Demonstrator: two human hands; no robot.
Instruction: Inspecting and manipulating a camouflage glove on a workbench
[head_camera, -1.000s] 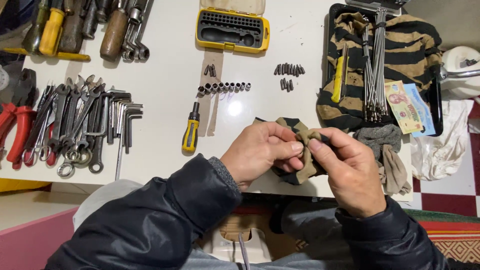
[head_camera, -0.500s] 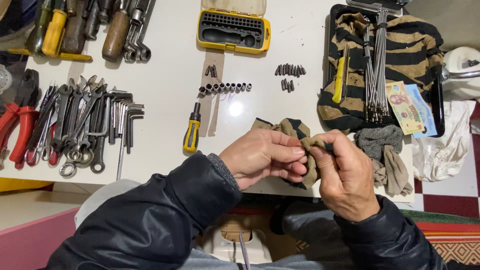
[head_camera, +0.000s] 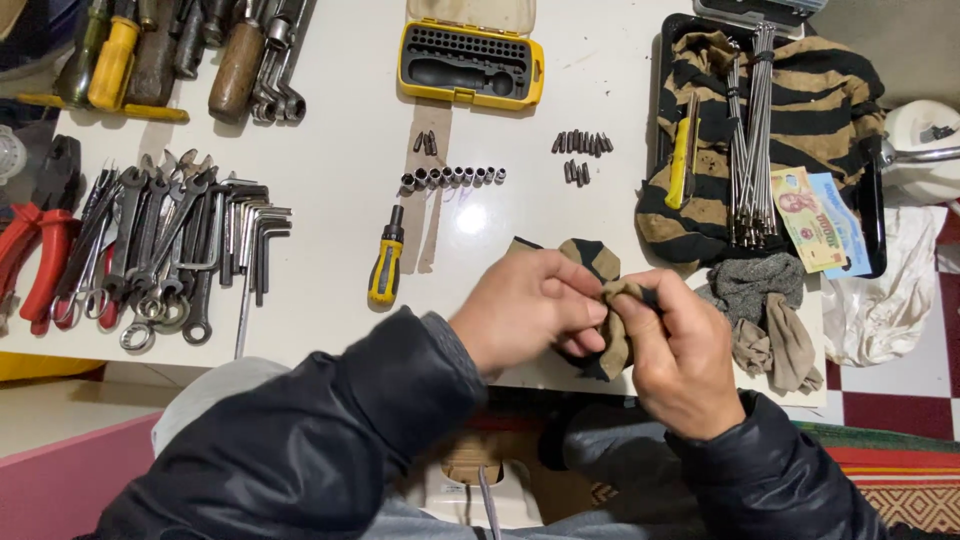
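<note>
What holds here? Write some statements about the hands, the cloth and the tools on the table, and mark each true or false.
1. Both hands grip one tan and black cloth. True: the left hand and the right hand pinch it between them at the table's near edge.
2. The yellow-handled screwdriver is in the left hand. False: it lies on the white table, apart from both hands.
3. The yellow bit case stands open. True.
4. The row of sockets sits inside the black tray. False: it lies on the table, left of the tray.
5. The spanners lie to the person's left. True.
</note>
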